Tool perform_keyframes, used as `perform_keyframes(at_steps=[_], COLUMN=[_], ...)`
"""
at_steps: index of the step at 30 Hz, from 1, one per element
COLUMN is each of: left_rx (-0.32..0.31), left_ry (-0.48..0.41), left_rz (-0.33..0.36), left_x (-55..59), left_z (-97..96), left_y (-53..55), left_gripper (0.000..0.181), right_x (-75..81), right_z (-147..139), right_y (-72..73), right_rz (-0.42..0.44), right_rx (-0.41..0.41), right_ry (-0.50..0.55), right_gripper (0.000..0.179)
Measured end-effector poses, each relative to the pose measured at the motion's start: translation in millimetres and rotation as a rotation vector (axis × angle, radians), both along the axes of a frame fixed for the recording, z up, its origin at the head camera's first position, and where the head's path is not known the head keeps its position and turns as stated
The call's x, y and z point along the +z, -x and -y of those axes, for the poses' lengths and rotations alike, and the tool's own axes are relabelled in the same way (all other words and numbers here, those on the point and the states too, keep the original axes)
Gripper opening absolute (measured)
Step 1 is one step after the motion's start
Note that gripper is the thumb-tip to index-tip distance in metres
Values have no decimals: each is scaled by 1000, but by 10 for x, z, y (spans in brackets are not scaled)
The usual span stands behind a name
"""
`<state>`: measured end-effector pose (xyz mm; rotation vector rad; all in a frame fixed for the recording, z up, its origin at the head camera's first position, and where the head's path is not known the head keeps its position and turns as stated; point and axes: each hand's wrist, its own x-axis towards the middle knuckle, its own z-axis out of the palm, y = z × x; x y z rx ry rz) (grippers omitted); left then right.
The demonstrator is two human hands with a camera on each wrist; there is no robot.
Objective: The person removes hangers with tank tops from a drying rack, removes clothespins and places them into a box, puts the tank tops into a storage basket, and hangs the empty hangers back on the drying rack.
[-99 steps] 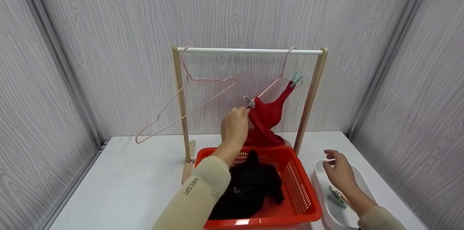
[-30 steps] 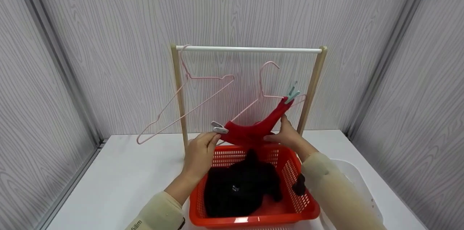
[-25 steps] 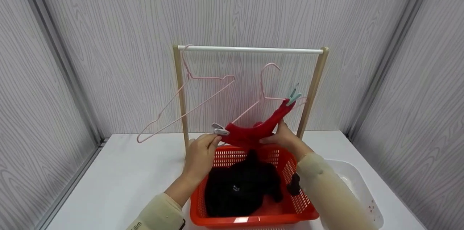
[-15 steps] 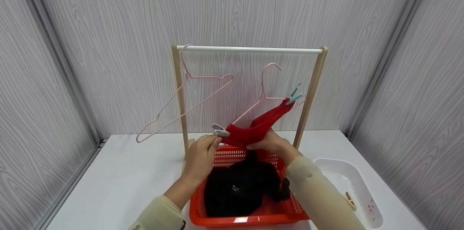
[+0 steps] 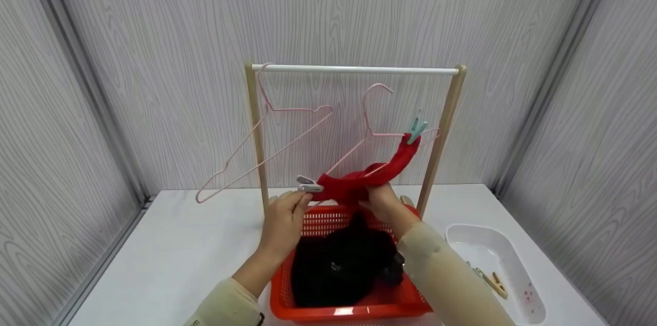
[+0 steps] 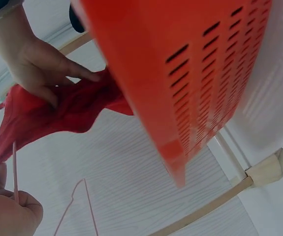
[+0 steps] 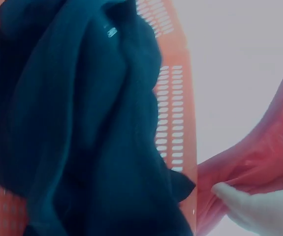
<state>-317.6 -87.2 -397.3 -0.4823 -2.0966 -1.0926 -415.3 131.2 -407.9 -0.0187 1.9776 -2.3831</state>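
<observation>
A red strappy garment is clipped to a pink hanger, with a white clothespin at its left corner and a mint-green clothespin on the right strap. The hanger's hook stands below the rail, off it. My left hand pinches the garment's left corner, just under the white clothespin; in the left wrist view the hanger's wire crosses by its fingers. My right hand grips the garment's middle from below, its fingers partly hidden by the cloth; its thumb presses the fabric.
Below the hands stands a red perforated basket with black clothing inside. At the right is a white tray holding a few clothespins. Another pink hanger hangs at the rail's left end. Wooden posts hold the rail.
The hanger with the red garment came off the rail and moved lower and leftward. My right hand went from over the tray to the garment, then slid left along it.
</observation>
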Motion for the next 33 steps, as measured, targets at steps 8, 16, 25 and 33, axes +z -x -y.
perform_keyframes(at_steps=[8,16,25,33], left_rx=[-30,7,15,34], left_ry=[-63,-91,-105,-87], left_rz=[25,-11,8,-2], left_x=[27,100,108,53], left_z=[42,86,127,166], left_y=[9,-23,-66,-127], left_gripper=[20,18,19,20], right_x=[190,342,362,382], right_z=[5,-29,-164,-300], right_y=[-29,-156,-213,-403], right_rz=[-178,-300,-168,44], right_rx=[-63,-134,-7,181], right_ry=[280,243,125,100], right_gripper=[17,25,25,32])
